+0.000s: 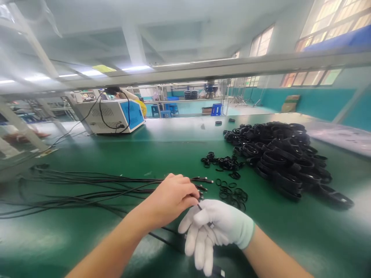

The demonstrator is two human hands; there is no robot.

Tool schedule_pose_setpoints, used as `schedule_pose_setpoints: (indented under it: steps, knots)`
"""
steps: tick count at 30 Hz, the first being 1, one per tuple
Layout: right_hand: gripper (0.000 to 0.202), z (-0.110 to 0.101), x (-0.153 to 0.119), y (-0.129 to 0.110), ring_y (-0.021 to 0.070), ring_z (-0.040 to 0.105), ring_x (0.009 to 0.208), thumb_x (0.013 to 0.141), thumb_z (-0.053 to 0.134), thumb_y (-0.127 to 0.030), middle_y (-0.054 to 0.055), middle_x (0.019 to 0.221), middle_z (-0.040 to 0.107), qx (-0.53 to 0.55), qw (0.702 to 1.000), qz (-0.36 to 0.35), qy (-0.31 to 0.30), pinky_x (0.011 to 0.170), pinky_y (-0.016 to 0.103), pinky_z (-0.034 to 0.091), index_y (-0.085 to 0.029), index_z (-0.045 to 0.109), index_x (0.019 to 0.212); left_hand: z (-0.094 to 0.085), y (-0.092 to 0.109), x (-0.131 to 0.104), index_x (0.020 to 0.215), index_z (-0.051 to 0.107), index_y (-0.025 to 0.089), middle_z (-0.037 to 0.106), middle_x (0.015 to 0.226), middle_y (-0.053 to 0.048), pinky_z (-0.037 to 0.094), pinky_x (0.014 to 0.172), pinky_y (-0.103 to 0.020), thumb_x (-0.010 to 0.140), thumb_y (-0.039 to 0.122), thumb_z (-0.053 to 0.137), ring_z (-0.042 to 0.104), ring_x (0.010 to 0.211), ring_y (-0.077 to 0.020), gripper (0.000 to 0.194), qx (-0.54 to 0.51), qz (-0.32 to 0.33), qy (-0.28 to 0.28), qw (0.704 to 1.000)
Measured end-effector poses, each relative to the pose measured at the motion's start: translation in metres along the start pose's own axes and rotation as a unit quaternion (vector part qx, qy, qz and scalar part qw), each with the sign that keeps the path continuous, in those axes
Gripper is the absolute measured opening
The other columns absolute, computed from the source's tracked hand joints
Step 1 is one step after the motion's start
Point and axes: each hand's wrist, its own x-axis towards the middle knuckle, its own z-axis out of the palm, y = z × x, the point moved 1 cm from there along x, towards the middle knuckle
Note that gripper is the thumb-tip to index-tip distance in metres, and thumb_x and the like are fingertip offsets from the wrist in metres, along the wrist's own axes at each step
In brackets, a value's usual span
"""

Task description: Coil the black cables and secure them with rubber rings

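My bare left hand [174,195] is over the ends of several black cables [121,180] on the green table [110,154]. Its thumb and fingertips pinch a thin black cable end, close to the glove. My right hand [207,227], in a white glove, has its thumb pressed on the same piece, a small plug showing past the thumb, while its other fingers point down. Small black rings [233,193] lie just right of the hands, and a cluster of small black loops [228,163] sits behind them.
A large heap of coiled black cables [275,154] covers the right side. At the back left stands a white and blue machine [116,116] with a cord. A metal rail [185,71] crosses above the table. Clear plastic sheeting [342,135] lies at the right edge.
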Motion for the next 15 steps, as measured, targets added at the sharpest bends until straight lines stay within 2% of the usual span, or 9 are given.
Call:
schedule_pose_setpoints:
  steps: [3,7,9,11,13,15]
  knots:
    - [0.046,-0.003,0.008,0.008,0.0304,0.068,0.070,0.073,0.057,-0.038,0.017,0.079,0.068,0.033,0.998,0.014,-0.057,0.057,0.043,0.053,-0.004,0.054,0.104,0.006,-0.001,0.003,0.078,0.065,0.023,0.063,0.081,0.005,0.031,0.078,-0.027,0.087,0.021,0.053,0.052,0.082,-0.0120,0.015,-0.036,0.013,-0.002,0.999]
    - [0.049,-0.003,0.009,0.016,0.0265,0.067,0.061,0.072,0.057,-0.042,0.017,0.073,0.068,0.043,0.997,-0.011,-0.061,0.059,0.043,0.052,-0.004,0.054,0.103,0.019,-0.008,0.008,0.082,0.066,0.023,0.065,0.086,0.004,0.033,0.081,-0.026,0.088,0.023,0.051,0.054,0.084,-0.0125,0.017,-0.081,0.011,0.032,0.996]
    - [0.049,0.000,0.002,0.012,0.0248,0.066,0.059,0.072,0.059,-0.047,0.015,0.072,0.068,0.042,0.996,-0.069,-0.032,0.060,0.046,0.051,-0.006,0.055,0.100,0.032,-0.014,0.006,0.091,0.066,0.024,0.066,0.089,0.002,0.036,0.079,-0.025,0.090,0.024,0.045,0.057,0.084,-0.0127,0.021,-0.125,-0.015,0.045,0.991]
    - [0.045,0.002,-0.008,0.001,0.0225,0.065,0.063,0.074,0.061,-0.049,0.010,0.077,0.067,0.051,0.984,-0.169,0.021,0.060,0.044,0.050,-0.012,0.054,0.100,0.049,-0.022,-0.004,0.094,0.064,0.022,0.066,0.086,0.001,0.040,0.070,-0.022,0.093,0.024,0.037,0.059,0.078,-0.0129,0.027,-0.135,-0.077,0.047,0.987]
    - [0.033,0.002,-0.020,-0.015,0.0151,0.062,0.063,0.078,0.062,-0.044,0.001,0.074,0.063,0.083,0.956,-0.273,0.070,0.059,0.033,0.048,-0.018,0.054,0.097,0.067,-0.028,-0.020,0.088,0.062,0.022,0.065,0.078,0.000,0.040,0.061,-0.021,0.093,0.024,0.032,0.059,0.069,-0.0137,0.030,-0.051,-0.158,0.050,0.985]
    - [0.020,0.001,-0.029,-0.030,0.0093,0.056,0.061,0.082,0.059,-0.036,-0.004,0.070,0.057,0.109,0.931,-0.334,0.097,0.059,0.026,0.046,-0.020,0.055,0.094,0.082,-0.029,-0.039,0.085,0.060,0.023,0.064,0.075,0.000,0.038,0.057,-0.021,0.091,0.022,0.033,0.059,0.064,-0.0138,0.029,0.065,-0.180,0.079,0.978]
